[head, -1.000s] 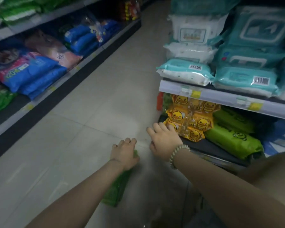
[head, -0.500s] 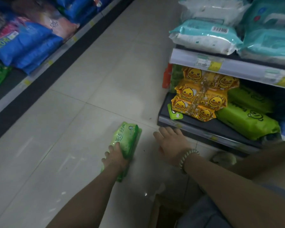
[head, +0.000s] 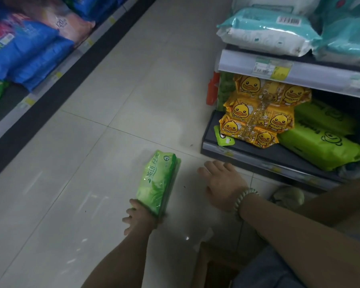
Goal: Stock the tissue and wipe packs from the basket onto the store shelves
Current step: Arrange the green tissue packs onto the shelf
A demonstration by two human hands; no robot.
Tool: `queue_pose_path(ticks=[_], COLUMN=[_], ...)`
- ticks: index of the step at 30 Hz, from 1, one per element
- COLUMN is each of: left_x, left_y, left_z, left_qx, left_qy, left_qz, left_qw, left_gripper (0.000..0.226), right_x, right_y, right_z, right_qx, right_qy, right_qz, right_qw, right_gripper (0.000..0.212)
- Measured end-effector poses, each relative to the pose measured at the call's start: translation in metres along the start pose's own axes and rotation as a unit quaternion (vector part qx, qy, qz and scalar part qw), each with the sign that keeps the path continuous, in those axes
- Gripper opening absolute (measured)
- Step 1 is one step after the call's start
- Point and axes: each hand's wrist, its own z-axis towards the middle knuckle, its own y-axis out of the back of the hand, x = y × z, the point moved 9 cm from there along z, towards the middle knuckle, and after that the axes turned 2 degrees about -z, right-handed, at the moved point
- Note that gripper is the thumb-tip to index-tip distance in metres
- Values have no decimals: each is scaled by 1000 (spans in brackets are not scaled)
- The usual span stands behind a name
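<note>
My left hand grips the near end of a green tissue pack that stretches away from me over the tiled floor. My right hand, with a bead bracelet on the wrist, hovers flat with fingers spread just in front of the bottom shelf on the right. That shelf carries yellow duck-print packs and large green packs. The shelf above holds teal and white wipe packs. No basket is clearly in view.
Across the aisle on the left, a low shelf holds blue and pink bagged goods. A small green tag lies at the bottom shelf's front corner. A brown box edge and my knee are at the lower right.
The view tipped down and closer to the floor. My left hand brought the green pack out from under it and now holds it by its near end. My right hand stayed flat near the bottom shelf.
</note>
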Motion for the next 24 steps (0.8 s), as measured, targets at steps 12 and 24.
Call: queue_pose_path(ticks=[12,24], left_x=[-1,-81], left_y=[31,127], left_z=[13,-23], left_qx=[29,98], left_qy=[-142,-357], left_qz=[-173,-160], left_qw=[974,915], left_gripper=[101,102], right_x=[-20,-8], right_y=[12,54], right_z=[3,4], right_qx=[-12,-24], right_qy=[-33,-5], right_qz=[14,-18], right_qw=[999,1000], right_gripper=[47,54])
